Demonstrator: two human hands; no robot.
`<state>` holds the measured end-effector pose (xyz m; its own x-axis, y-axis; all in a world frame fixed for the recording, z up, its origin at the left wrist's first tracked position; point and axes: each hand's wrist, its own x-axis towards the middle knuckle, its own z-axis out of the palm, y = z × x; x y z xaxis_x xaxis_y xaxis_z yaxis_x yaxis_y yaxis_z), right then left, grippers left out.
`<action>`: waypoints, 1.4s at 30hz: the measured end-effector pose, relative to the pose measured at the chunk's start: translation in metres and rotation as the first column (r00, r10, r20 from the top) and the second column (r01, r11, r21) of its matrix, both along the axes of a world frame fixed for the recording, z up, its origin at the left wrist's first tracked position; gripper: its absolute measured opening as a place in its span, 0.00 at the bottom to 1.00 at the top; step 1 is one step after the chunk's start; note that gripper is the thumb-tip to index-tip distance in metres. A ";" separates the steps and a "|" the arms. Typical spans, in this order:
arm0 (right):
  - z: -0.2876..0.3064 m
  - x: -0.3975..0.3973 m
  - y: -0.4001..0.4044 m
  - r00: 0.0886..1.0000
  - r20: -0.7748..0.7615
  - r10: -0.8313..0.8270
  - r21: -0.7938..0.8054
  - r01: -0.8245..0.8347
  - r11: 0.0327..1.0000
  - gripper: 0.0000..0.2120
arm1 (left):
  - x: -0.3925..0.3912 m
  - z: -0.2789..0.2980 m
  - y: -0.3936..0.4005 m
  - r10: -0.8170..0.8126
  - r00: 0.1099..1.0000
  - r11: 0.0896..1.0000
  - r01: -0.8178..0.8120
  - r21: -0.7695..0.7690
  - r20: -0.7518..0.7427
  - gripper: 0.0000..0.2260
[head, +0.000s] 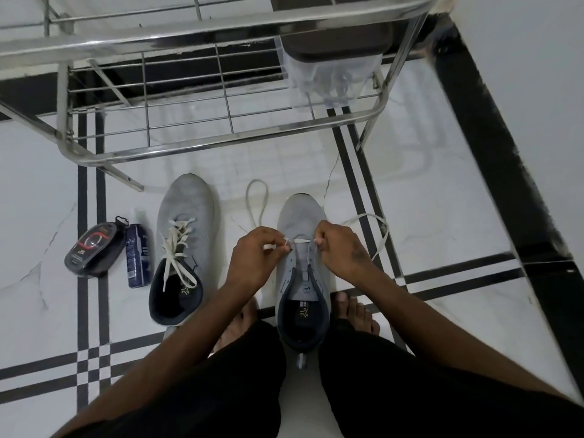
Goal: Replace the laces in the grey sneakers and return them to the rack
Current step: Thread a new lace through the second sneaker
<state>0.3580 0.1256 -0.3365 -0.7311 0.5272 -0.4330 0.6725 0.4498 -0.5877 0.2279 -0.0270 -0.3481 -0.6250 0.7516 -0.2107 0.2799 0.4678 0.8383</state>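
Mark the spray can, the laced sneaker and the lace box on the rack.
spray can (136, 251), head view, middle of body
laced sneaker (186, 216), head view, toe upper
lace box (328, 80), head view, clear front wall

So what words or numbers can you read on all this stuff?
No text here reads clearly.
Black pack: red and white print, too blurred to read.
Blue can: white lettering, too small to read.
Right sneaker: a small white mark on the tongue and a yellow logo with tiny print on the insole, unreadable.
Left sneaker: the same yellow logo on the insole, no readable words.
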 end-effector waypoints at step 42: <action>0.072 -0.033 -0.009 0.796 -0.425 -0.431 -0.514 0.180 0.839 0.08 | -0.028 0.076 0.022 0.171 0.952 0.952 -0.226 0.206 0.254 0.04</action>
<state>0.3248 0.1170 -0.2642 -0.7374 0.6133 -0.2831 0.2767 -0.1081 -0.9549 0.2003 -0.0049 -0.2724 -0.7216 0.6620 -0.2027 -0.0123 0.2805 0.9598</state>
